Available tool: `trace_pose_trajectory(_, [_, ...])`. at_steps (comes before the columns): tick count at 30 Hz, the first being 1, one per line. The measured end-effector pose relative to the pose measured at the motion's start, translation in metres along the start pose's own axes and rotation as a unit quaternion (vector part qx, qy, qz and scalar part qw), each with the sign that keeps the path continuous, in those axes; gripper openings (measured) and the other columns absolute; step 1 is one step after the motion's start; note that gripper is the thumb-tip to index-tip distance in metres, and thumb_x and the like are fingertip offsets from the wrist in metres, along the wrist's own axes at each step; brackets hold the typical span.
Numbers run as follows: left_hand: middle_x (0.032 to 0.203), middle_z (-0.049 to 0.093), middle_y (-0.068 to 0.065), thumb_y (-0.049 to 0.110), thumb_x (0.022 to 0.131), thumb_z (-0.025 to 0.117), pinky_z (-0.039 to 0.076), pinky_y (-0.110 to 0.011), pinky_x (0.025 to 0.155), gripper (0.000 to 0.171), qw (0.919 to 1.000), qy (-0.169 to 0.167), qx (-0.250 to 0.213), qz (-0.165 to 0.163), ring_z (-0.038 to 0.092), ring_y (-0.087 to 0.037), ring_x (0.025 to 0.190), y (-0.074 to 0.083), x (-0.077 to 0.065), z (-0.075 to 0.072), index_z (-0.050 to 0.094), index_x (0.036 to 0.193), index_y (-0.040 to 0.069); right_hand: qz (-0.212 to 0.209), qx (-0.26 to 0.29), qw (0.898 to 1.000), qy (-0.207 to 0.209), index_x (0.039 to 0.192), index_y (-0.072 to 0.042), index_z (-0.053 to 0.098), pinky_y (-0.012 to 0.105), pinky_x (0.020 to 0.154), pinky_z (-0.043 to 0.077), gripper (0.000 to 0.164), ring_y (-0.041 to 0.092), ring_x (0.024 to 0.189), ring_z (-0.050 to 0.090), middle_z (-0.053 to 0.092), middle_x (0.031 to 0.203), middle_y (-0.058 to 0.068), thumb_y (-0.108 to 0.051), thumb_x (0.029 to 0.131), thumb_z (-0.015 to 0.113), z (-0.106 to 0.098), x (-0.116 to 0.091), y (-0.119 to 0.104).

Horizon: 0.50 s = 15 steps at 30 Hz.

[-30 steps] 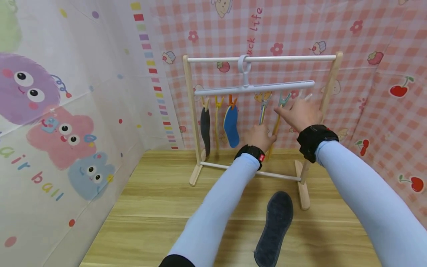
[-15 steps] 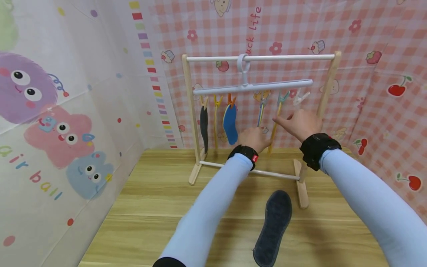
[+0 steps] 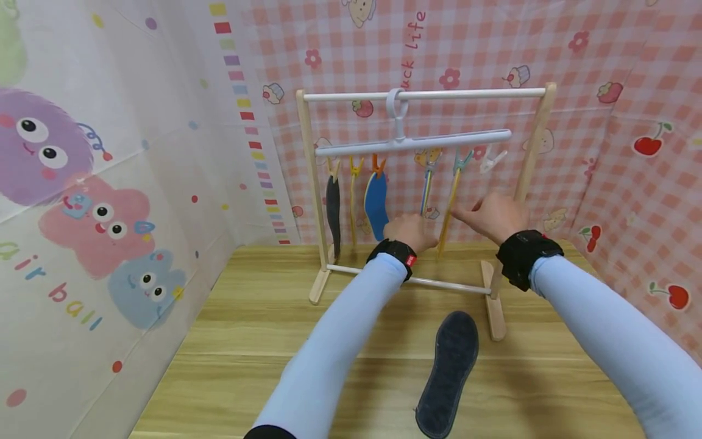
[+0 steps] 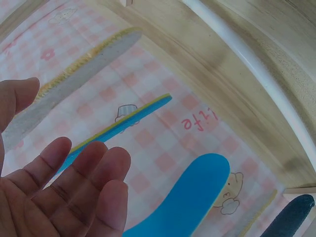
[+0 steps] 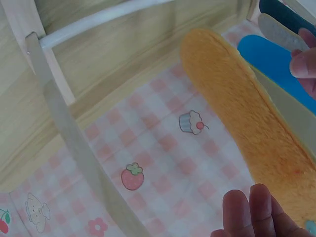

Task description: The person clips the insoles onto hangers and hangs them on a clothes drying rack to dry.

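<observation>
Several shoe insoles hang by clothespins from a pale hanger (image 3: 455, 140). My left hand (image 3: 407, 231) is among them, fingers loosely bent and holding nothing; in the left wrist view, its fingertips (image 4: 113, 160) overlap a thin blue-and-yellow insole (image 4: 123, 123), contact unclear. My right hand (image 3: 496, 214) is just right of the orange fuzzy insole (image 3: 450, 204), which spans the right wrist view; its fingers (image 5: 259, 207) grip nothing. Farther left hang a blue insole (image 3: 376, 204), an edge-on yellow insole (image 3: 353, 210) and a dark grey insole (image 3: 333, 210).
A wooden rack with a white top bar (image 3: 471, 94) carries the hanger. An unloaded white clothespin (image 3: 492, 161) hangs at its right end. Another dark grey insole (image 3: 446, 375) lies on the wooden table (image 3: 236, 366) in front of the rack.
Both hands have moved lower. The left hand has drifted left, and the right hand has dropped from beside the white clothespin, leaving it in plain sight. The insoles stay hanging.
</observation>
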<state>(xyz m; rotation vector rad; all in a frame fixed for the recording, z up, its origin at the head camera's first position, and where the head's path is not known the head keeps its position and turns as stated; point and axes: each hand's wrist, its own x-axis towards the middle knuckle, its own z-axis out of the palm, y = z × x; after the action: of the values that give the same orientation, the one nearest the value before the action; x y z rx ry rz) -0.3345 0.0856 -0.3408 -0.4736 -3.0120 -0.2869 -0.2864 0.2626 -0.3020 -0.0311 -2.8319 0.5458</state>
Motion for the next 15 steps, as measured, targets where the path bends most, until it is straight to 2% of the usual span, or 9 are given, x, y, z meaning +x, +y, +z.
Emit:
trace_pose_trajectory(2, [0.077, 0.066, 0.003, 0.057, 0.086, 0.068, 0.049, -0.034, 0.058, 0.036, 1.0, 0.0, 0.002, -0.002, 0.06, -0.013, 0.065, 0.0, -0.002, 0.001, 0.071, 0.091, 0.021, 0.001, 0.0, 1.0, -0.01, 0.097, -0.002, 0.077, 0.033, 0.043, 0.035, 0.066, 0.024, 0.053, 0.055, 0.067, 0.066, 0.01, -0.065, 0.088, 0.059, 0.003, -0.002, 0.002])
trace_pose_trajectory(7, [0.08, 0.065, 0.004, 0.057, 0.086, 0.069, 0.05, -0.035, 0.062, 0.037, 0.9999, -0.009, 0.006, -0.004, 0.06, -0.013, 0.069, 0.001, -0.005, 0.003, 0.07, 0.095, 0.021, -0.003, -0.012, 1.0, -0.021, 0.096, -0.003, 0.074, 0.036, 0.048, 0.039, 0.061, 0.026, 0.059, 0.057, 0.068, 0.076, 0.015, -0.061, 0.089, 0.06, 0.012, -0.006, 0.006])
trace_pose_trajectory(10, [0.072, 0.063, 0.005, 0.057, 0.086, 0.069, 0.049, -0.034, 0.059, 0.036, 0.9997, -0.023, 0.005, -0.003, 0.06, -0.013, 0.065, 0.0, -0.006, 0.006, 0.069, 0.084, 0.021, -0.005, -0.021, 0.999, -0.032, 0.098, -0.002, 0.074, 0.037, 0.051, 0.043, 0.062, 0.027, 0.064, 0.061, 0.071, 0.083, 0.017, -0.062, 0.089, 0.06, 0.017, -0.008, 0.011])
trace_pose_trajectory(15, [0.062, 0.06, 0.004, 0.058, 0.083, 0.071, 0.045, -0.031, 0.05, 0.043, 0.9995, -0.028, 0.005, 0.01, 0.058, -0.013, 0.058, -0.004, -0.003, 0.015, 0.064, 0.066, 0.019, -0.011, -0.02, 0.999, -0.037, 0.089, -0.004, 0.077, 0.036, 0.048, 0.042, 0.063, 0.024, 0.06, 0.06, 0.069, 0.072, 0.01, -0.065, 0.088, 0.06, 0.025, -0.014, 0.018])
